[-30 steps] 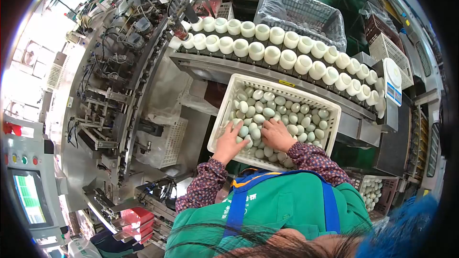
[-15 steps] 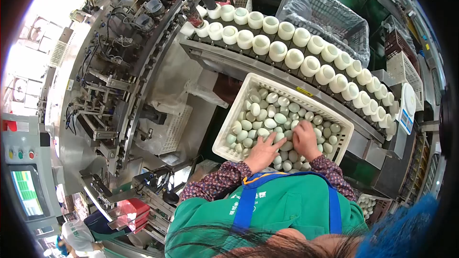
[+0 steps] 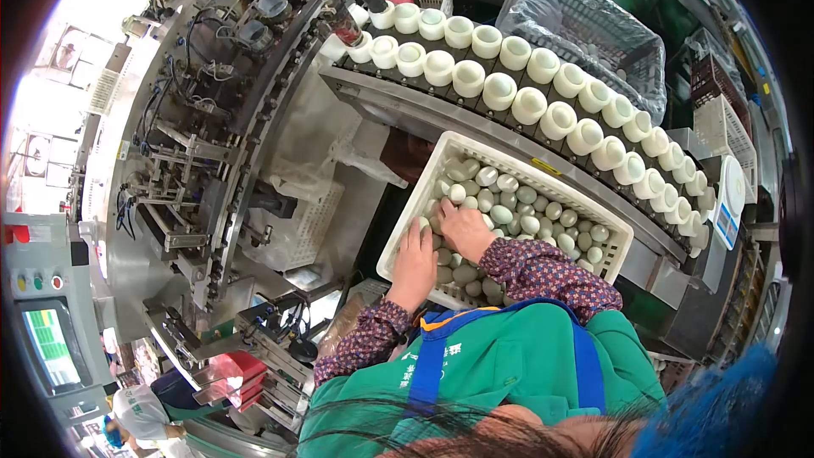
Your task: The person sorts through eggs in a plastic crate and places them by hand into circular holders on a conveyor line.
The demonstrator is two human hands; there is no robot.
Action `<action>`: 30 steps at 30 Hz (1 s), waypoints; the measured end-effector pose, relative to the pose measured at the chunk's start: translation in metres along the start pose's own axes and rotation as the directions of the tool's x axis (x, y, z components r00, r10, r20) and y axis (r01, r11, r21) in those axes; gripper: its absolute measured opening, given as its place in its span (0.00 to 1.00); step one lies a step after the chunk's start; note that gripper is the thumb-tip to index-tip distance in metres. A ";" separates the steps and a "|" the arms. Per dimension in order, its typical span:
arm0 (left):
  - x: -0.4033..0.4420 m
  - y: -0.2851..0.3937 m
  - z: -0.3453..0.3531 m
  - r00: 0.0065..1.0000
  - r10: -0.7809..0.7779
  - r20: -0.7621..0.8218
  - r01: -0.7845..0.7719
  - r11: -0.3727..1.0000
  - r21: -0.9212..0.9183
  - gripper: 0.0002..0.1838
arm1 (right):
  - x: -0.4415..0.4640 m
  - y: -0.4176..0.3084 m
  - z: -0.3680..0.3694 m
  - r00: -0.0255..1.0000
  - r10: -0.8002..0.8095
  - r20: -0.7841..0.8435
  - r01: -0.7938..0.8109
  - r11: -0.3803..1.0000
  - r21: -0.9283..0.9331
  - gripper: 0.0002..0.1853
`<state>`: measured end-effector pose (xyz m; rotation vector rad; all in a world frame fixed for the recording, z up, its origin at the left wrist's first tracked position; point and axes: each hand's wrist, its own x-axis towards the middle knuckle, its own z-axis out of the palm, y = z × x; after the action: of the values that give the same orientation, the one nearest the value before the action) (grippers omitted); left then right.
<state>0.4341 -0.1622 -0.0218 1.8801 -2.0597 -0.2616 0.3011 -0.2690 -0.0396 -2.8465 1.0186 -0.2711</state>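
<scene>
A white plastic crate (image 3: 623, 242) full of pale green and white eggs (image 3: 527, 225) lies in front of me. At its left end, my left hand (image 3: 415, 261) has its fingers together over an egg by the crate's left wall. Close to its right, my right hand (image 3: 462, 231) reaches down among the eggs with curled fingers; what its fingertips hold, if anything, is hidden. Both hands are nearly touching. Behind the crate, two rows of white round cups (image 3: 558, 120) stand on a conveyor (image 3: 407, 97).
A grey crate lined with plastic (image 3: 593, 25) stands behind the conveyor. A white scale (image 3: 729, 195) is at the right. Machinery (image 3: 203, 144) and a control panel with a screen (image 3: 52, 343) fill the left. Another person (image 3: 140, 414) is at the lower left.
Both hands have moved left across the eggs, the right one farthest, to the crate's left end. Since the first frame, the crate and conveyor have shifted right in view.
</scene>
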 end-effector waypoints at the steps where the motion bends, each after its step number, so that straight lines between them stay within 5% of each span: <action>1: 0.001 -0.001 0.003 1.000 -0.021 -0.004 0.021 1.000 0.006 0.28 | 0.000 0.000 -0.001 1.000 -0.007 0.007 0.007 1.000 -0.001 0.12; 4: 0.007 0.007 0.011 0.974 -0.118 0.191 0.113 0.993 0.036 0.31 | 0.002 0.006 -0.005 0.987 0.062 0.150 -0.061 0.998 -0.011 0.10; 11: 0.023 0.010 0.030 0.985 -0.031 0.167 0.038 0.999 -0.037 0.31 | -0.026 0.026 -0.026 0.988 0.024 0.153 -0.039 0.995 0.094 0.10; 17: 0.011 0.028 0.049 0.989 0.071 0.130 -0.058 0.994 -0.096 0.28 | -0.063 0.033 -0.041 0.989 0.089 0.116 -0.113 0.967 0.226 0.19; 21: 0.021 0.026 0.021 0.940 0.093 0.327 0.009 0.955 -0.297 0.27 | -0.083 0.050 -0.022 0.994 0.111 -0.007 -0.096 0.890 0.445 0.20; 23: 0.025 0.004 0.031 0.997 0.075 0.027 -0.066 0.966 -0.250 0.27 | -0.087 0.059 -0.007 0.932 0.343 -0.118 -0.126 0.612 0.781 0.18; 24: 0.033 0.003 0.023 0.998 -0.018 0.067 0.030 0.983 -0.183 0.27 | -0.088 0.065 -0.037 0.789 0.371 0.490 -0.469 -0.151 0.870 0.18; 25: 0.043 0.003 0.015 0.989 -0.109 0.101 0.121 0.986 -0.113 0.26 | -0.091 0.075 -0.035 0.800 0.295 0.522 -0.369 -0.443 0.817 0.18; 30: 0.067 0.000 0.031 0.989 0.061 0.133 -0.088 0.974 0.207 0.29 | -0.111 0.088 -0.045 0.858 0.140 0.495 -0.292 -0.658 0.694 0.26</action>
<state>0.4176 -0.2318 -0.0424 1.9456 -2.3194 -0.1497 0.1533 -0.2677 -0.0240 -0.5308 0.6345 -0.5717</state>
